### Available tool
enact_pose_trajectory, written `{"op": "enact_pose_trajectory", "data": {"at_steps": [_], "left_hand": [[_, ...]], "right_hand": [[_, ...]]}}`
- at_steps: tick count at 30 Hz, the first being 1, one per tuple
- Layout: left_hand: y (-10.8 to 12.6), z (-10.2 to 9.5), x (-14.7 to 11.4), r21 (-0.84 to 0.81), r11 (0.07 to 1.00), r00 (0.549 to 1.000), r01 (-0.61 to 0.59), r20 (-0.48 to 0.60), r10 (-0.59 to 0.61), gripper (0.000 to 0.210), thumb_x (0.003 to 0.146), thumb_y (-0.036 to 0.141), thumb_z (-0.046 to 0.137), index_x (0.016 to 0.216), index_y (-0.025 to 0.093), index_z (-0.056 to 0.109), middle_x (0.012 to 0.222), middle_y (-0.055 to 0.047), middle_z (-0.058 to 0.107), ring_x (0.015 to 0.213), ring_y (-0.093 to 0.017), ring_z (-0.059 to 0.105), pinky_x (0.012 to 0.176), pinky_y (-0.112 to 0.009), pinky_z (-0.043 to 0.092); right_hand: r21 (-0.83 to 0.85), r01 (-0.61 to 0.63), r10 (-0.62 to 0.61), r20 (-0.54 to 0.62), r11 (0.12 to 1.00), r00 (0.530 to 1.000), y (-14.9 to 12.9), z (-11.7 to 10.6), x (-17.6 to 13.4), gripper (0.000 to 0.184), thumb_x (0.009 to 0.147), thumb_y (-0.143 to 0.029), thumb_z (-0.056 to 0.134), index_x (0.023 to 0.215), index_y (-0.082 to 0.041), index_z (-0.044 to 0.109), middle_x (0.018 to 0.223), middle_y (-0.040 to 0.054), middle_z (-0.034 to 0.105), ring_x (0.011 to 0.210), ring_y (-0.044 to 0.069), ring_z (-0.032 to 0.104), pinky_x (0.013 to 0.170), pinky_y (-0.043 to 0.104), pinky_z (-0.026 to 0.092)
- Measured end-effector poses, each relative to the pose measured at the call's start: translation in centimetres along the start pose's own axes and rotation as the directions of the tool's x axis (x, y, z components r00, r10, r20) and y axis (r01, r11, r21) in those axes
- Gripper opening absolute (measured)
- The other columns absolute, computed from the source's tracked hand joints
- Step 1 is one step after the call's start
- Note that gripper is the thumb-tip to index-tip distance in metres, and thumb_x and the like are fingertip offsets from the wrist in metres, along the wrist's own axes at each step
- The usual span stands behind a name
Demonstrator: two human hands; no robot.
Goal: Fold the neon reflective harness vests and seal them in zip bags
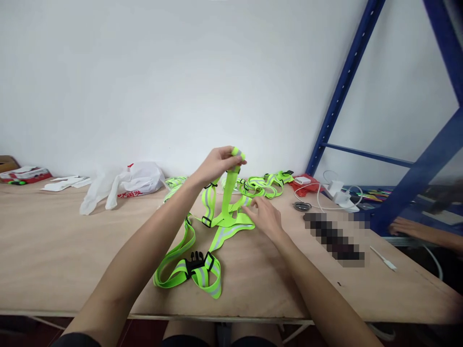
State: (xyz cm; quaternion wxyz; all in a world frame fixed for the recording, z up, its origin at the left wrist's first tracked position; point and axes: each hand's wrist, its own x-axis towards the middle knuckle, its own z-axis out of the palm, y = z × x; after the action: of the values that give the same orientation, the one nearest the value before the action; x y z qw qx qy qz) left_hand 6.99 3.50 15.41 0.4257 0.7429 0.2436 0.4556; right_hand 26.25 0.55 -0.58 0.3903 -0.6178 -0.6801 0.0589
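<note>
A neon-yellow reflective harness [227, 221] with grey stripes and black buckles is spread over the wooden table in front of me. Raised above it, my left hand [221, 163] pinches one strap near its top, pulling that strap upright. My right hand [265, 215] is lower, at the harness's right side, with thumb and fingers closed at a strap; the fingertips are partly hidden. Toward the table's front edge lies a black side-release buckle [196, 264] with its prongs showing, beside looped straps.
More reflective straps [269, 185] lie behind. White plastic bags [142, 179] are at the back left. On the right are a charger with cables [338, 193], a computer mouse [302, 206], a pixelated dark item [334, 238] and a blue metal frame [340, 91]. Another person's hand [403, 226] rests at far right.
</note>
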Motion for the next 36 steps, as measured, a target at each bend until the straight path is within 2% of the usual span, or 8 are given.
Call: {"op": "enact_pose_trajectory", "data": {"at_steps": [5, 10, 16, 19, 22, 29, 33, 36], "left_hand": [[0.2, 4.3, -0.8, 0.166, 0.975, 0.94, -0.147, 0.331, 0.085, 0.023, 0.087, 0.034, 0.062, 0.075, 0.015, 0.057, 0.073, -0.001, 0.062, 0.07, -0.014, 0.06, 0.066, -0.028, 0.046], [1.8, 5.6, -2.4, 0.265, 0.92, 0.878, -0.29, 0.455, 0.146, 0.016, 0.091, 0.032, 0.057, 0.094, 0.017, 0.063, 0.091, -0.004, 0.07, 0.086, -0.018, 0.066, 0.075, -0.03, 0.049], [0.0, 0.8, -7.2, 0.445, 0.877, 0.983, -0.181, 0.057, 0.173, 0.042, 0.095, 0.038, 0.053, 0.133, 0.022, 0.049, 0.111, -0.009, 0.073, 0.102, -0.021, 0.068, 0.092, -0.036, 0.05], [-4.0, -2.7, -10.6, 0.709, 0.679, 0.98, 0.192, -0.105, -0.167, 0.042, 0.088, 0.049, 0.056, 0.118, 0.019, 0.059, 0.104, -0.01, 0.073, 0.091, -0.025, 0.069, 0.081, -0.037, 0.052], [-8.2, -4.7, -13.3, 0.801, 0.459, 0.88, 0.384, -0.168, -0.444, 0.054, 0.07, 0.052, 0.07, 0.111, 0.017, 0.063, 0.106, -0.013, 0.073, 0.092, -0.031, 0.069, 0.077, -0.037, 0.051], [-10.8, -6.5, -14.1, 0.633, 0.607, 0.865, 0.48, -0.229, -0.446, 0.021, 0.067, 0.036, 0.066, 0.068, 0.021, 0.052, 0.075, -0.01, 0.07, 0.083, -0.031, 0.07, 0.073, -0.037, 0.052], [-8.0, -10.0, -12.9, 0.361, 0.789, 0.862, 0.497, -0.31, -0.401, 0.022, 0.077, 0.039, 0.055, 0.088, 0.021, 0.048, 0.076, -0.007, 0.07, 0.071, -0.023, 0.071, 0.066, -0.036, 0.057], [-4.9, -13.3, -11.9, -0.14, 0.93, 0.798, 0.34, -0.48, -0.364, 0.028, 0.063, 0.023, 0.063, 0.086, 0.02, 0.047, 0.062, 0.001, 0.059, 0.058, -0.019, 0.065, 0.066, -0.039, 0.058]], "right_hand": [[0.408, 0.281, -0.222, -0.187, 0.869, 0.957, -2.1, -2.1, 1.1, 0.074, 0.072, -0.053, 0.076, 0.133, -0.021, 0.048, 0.13, 0.014, 0.058, 0.112, 0.029, 0.06, 0.094, 0.045, 0.052], [0.635, 0.333, -0.24, -0.231, 0.697, 0.943, -2.9, -3.9, 3.6, 0.033, 0.075, -0.046, 0.073, 0.094, -0.02, 0.067, 0.091, 0.0068, 0.071, 0.089, 0.027, 0.066, 0.081, 0.043, 0.055], [0.557, 0.305, -0.151, -0.305, 0.773, 0.94, -4.3, -5.3, 5.2, 0.014, 0.077, -0.033, 0.065, 0.075, -0.019, 0.062, 0.071, -0.0003, 0.063, 0.07, 0.018, 0.058, 0.066, 0.032, 0.05], [0.571, 0.276, -0.068, -0.357, 0.773, 0.931, -4.3, -5.6, 6.5, 0.015, 0.079, -0.034, 0.062, 0.079, -0.019, 0.06, 0.076, -0.0003, 0.063, 0.076, 0.018, 0.058, 0.072, 0.031, 0.051], [0.757, 0.136, 0.161, -0.305, 0.639, 0.939, -3.8, -5.6, 8.3, 0.022, 0.081, -0.042, 0.063, 0.088, -0.021, 0.059, 0.078, -0.0002, 0.064, 0.077, 0.02, 0.062, 0.071, 0.035, 0.056], [0.974, 0.103, 0.449, -0.186, 0.203, 0.874, -4.8, -9.6, 8.5, 0.013, 0.093, -0.022, 0.053, 0.105, -0.023, 0.056, 0.089, -0.0028, 0.068, 0.08, 0.016, 0.069, 0.076, 0.039, 0.062], [0.947, 0.243, 0.524, -0.318, 0.21, 0.79, -4.8, -13.5, 7.2, 0.015, 0.099, -0.018, 0.04, 0.106, -0.021, 0.053, 0.096, 0.0003, 0.068, 0.089, 0.015, 0.07, 0.086, 0.039, 0.06], [0.883, 0.322, 0.572, -0.467, 0.342, 0.674, -3.8, -15.9, 6.6, 0.013, 0.097, -0.015, 0.042, 0.103, -0.021, 0.052, 0.102, 0.0003, 0.067, 0.095, 0.014, 0.068, 0.098, 0.039, 0.054]]}}
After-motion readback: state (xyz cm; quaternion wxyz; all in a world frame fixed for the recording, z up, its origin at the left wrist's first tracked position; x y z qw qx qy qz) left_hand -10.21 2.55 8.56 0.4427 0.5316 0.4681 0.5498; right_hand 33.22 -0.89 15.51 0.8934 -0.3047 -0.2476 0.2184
